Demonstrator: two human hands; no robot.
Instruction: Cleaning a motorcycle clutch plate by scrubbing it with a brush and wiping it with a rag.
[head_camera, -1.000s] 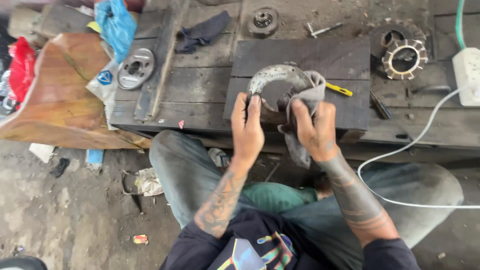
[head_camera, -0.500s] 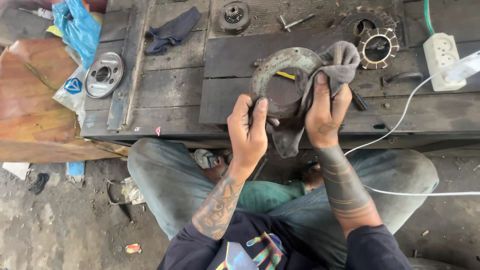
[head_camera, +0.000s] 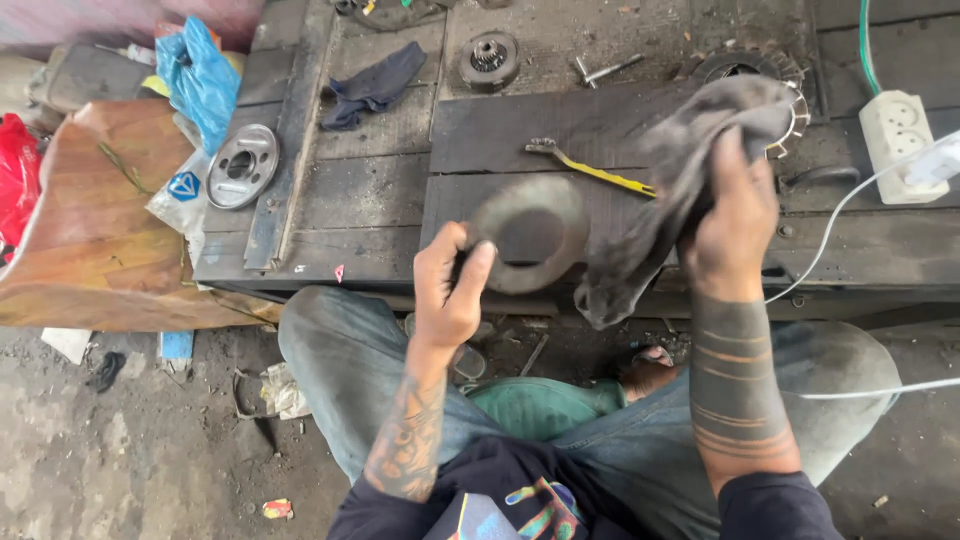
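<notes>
My left hand (head_camera: 450, 290) pinches the left edge of a flat, dull metal ring plate (head_camera: 545, 215), holding it up in front of the dark wooden platform (head_camera: 380, 200). My right hand (head_camera: 735, 225) grips a dirty grey rag (head_camera: 680, 180), lifted to the right of the ring and apart from it; the rag hangs down below the hand. Behind the ring, a yellow-handled tool (head_camera: 590, 170) lies on the boards. Both forearms are tattooed, and I sit with knees spread in grey trousers.
On the boards lie a dark cloth (head_camera: 375, 85), a small gear (head_camera: 488, 60), a toothed ring (head_camera: 750, 65) and a bolt (head_camera: 605, 70). A round metal disc (head_camera: 240, 165) sits at the left edge. A white power strip (head_camera: 900, 145) with cable is at right. Blue bag (head_camera: 200, 80) at left.
My right hand has pulled the rag off the ring and moved right and up. The left hand now holds the ring alone by its edge.
</notes>
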